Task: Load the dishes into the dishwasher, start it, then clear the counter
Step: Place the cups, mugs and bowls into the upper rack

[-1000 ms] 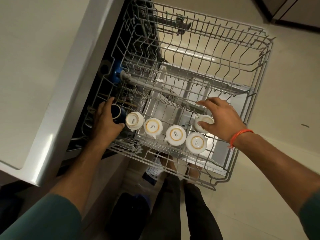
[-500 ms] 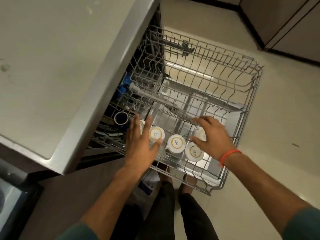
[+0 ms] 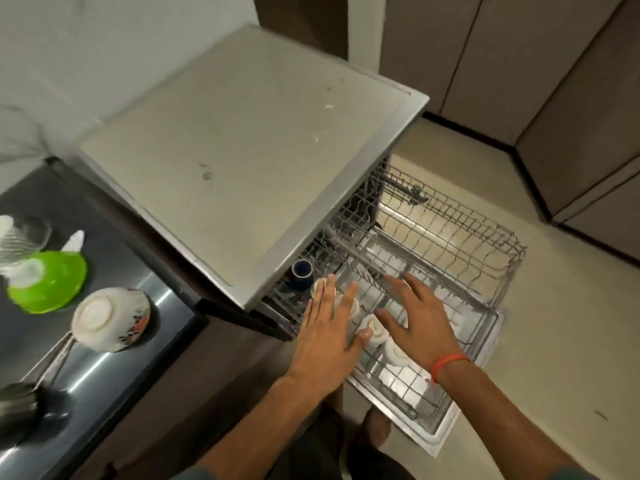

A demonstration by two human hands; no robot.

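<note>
My left hand (image 3: 329, 336) and right hand (image 3: 424, 322) have flat, spread fingers over the white cups (image 3: 375, 332) in the rack (image 3: 485, 261)

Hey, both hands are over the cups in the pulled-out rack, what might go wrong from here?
1. The left hand and right hand spread flat over the small white cups could tip them.
2. The patterned bowl and green bowl on the dark counter could be forgotten.
</note>
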